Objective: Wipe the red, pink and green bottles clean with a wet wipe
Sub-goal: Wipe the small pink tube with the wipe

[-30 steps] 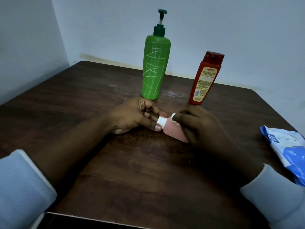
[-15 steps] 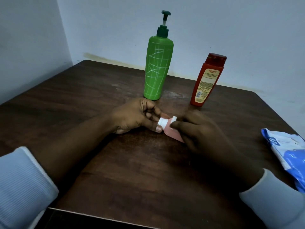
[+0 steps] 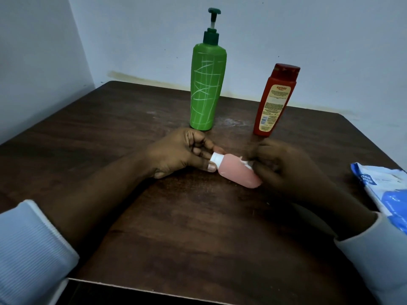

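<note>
A small pink bottle (image 3: 236, 172) with a white cap lies on its side on the dark wooden table (image 3: 176, 227). My left hand (image 3: 182, 156) pinches its cap end. My right hand (image 3: 284, 170) presses a small white wet wipe (image 3: 246, 164) against the bottle's far end; only a scrap of the wipe shows. Behind them stand a tall green pump bottle (image 3: 207, 84) with white scribble marks and a red bottle (image 3: 275, 102) with a yellow label, both upright.
A blue and white wet wipe pack (image 3: 383, 190) lies at the table's right edge. Pale walls meet the table at the back and left. A whitish smear marks the table between the green and red bottles.
My right hand has slid with the wipe from the bottle's neck toward its far end, baring more of the pink body. My left hand kept its hold on the cap.
</note>
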